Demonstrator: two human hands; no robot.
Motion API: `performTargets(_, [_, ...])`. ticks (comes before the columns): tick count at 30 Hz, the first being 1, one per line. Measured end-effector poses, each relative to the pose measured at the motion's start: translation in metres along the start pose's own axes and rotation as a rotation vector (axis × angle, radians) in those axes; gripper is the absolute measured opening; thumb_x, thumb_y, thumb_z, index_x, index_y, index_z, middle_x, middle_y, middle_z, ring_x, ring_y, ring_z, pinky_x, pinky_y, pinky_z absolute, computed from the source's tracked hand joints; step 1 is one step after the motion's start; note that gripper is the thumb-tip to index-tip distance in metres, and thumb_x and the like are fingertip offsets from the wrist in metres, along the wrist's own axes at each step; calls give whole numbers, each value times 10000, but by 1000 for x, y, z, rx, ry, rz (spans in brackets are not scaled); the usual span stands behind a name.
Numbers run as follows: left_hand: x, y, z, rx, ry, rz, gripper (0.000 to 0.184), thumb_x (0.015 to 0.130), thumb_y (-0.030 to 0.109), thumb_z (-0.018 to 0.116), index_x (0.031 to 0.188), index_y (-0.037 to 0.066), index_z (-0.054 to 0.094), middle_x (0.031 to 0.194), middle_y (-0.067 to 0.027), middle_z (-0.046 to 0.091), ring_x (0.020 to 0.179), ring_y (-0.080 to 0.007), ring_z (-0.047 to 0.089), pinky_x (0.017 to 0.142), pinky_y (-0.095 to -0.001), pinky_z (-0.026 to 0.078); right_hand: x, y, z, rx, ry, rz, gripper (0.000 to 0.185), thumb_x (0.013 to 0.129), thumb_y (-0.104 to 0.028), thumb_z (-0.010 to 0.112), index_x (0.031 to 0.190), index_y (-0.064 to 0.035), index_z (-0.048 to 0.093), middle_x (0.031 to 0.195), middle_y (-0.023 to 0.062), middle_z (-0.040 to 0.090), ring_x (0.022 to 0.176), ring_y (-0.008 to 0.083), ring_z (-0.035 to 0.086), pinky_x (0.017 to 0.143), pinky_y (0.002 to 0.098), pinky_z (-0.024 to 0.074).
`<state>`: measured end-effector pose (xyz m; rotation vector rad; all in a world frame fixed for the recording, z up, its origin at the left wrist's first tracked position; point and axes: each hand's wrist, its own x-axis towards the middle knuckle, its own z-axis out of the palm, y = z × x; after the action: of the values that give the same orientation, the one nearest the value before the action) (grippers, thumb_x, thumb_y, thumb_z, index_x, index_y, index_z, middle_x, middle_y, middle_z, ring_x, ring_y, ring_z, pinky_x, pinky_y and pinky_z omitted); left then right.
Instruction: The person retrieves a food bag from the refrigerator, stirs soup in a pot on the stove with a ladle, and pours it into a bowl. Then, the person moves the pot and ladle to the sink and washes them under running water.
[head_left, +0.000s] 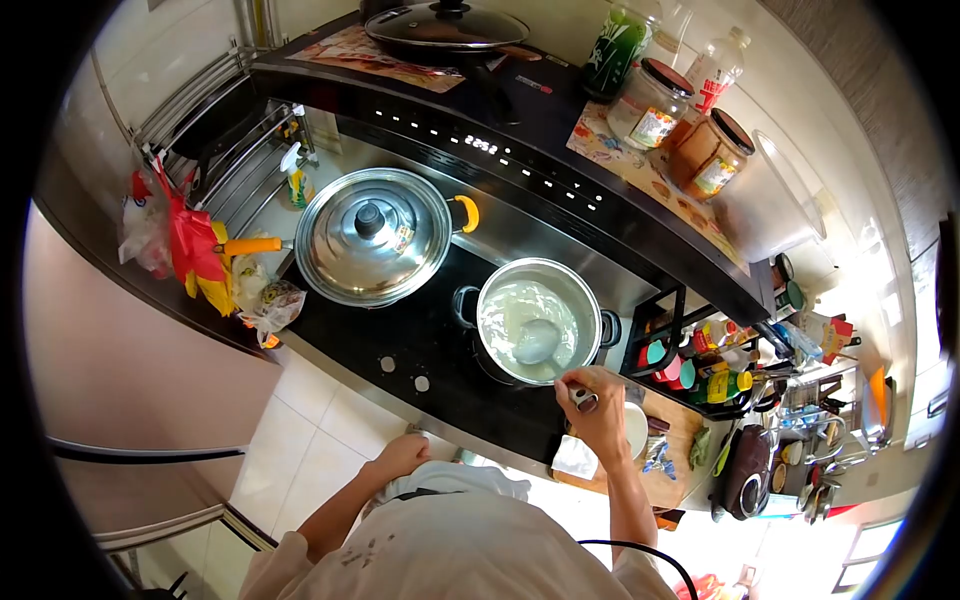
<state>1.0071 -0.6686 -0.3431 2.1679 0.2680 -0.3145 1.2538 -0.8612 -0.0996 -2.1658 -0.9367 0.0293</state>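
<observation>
My right hand (598, 402) is closed round the handle of a metal ladle (538, 341), whose bowl lies in the pale, cloudy liquid of a steel pot (527, 262) with black side handles. The pot stands on the right of the black stove (440, 345). On the left part of the stove sits a wide pan under a shiny steel lid (340, 235), with orange handles. My left hand (405, 452) is at the stove's front edge, by my body; its fingers are curled, and whether they hold anything is hidden.
Above the stove, the range hood (520, 175) carries a lidded black pan (445, 27) and several jars. Plastic bags (190, 235) hang at the left. To the right are a cutting board (675, 440), a rack of bottles (722, 386) and a dark kettle-like appliance (750, 470).
</observation>
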Motion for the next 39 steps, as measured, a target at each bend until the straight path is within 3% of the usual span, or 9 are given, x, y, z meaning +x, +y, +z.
performTargets(5, [7,-3,2,11,-29,79,197,793,212,638,761,37,553,789,-155,603,783,-348,585,674,-440,456,17,4,19,145,57,118,114,778,-93,707,794,0,643,716,136,626,602,251,639,561,325,482])
performTargets(8, [6,2,-2,44,27,147,189,792,203,642,763,40,552,805,-150,603,794,-345,585,669,-438,455,15,9,16,-22,42,62,114,780,-93,708,789,-4,638,698,135,618,590,257,635,552,323,481])
performTargets(14, [2,3,0,35,-38,-11,180,780,194,642,766,40,551,817,-142,599,817,-332,583,684,-425,458,4,-14,1,102,-26,52,121,777,-105,714,794,0,656,712,142,634,612,256,645,587,312,497])
performTargets(17, [8,-1,3,64,-12,75,186,787,202,644,769,42,550,807,-141,600,810,-332,583,682,-426,456,11,10,22,143,84,28,102,775,-92,706,787,-2,658,707,141,634,615,257,644,581,313,494])
performTargets(20, [6,0,1,41,7,144,184,789,207,640,767,47,553,801,-139,602,807,-334,584,674,-429,457,7,12,16,-40,98,-6,96,774,-86,699,774,-1,654,695,140,629,607,271,636,568,324,488])
performTargets(25, [7,-19,18,-24,-32,72,179,782,210,629,765,45,561,795,-151,610,802,-340,591,677,-436,465,-6,-12,-6,47,-38,38,100,776,-82,696,772,10,657,686,132,630,597,257,637,560,320,485])
performTargets(29, [7,-7,10,-1,-46,68,193,783,223,627,771,42,564,788,-160,614,794,-348,594,673,-443,462,7,10,19,165,76,58,109,768,-80,709,774,14,654,690,139,630,605,257,641,565,317,489])
performTargets(32, [7,0,6,20,-37,99,195,784,226,624,776,40,567,791,-162,614,798,-351,593,677,-445,462,8,19,21,24,125,-6,112,766,-84,713,770,11,654,688,143,629,611,266,641,568,320,490])
performTargets(39, [5,-3,8,10,-55,68,178,788,207,598,773,32,569,800,-165,613,805,-355,589,695,-446,464,-8,0,7,149,42,56,104,766,-81,708,783,10,661,712,146,645,641,263,656,595,320,496])
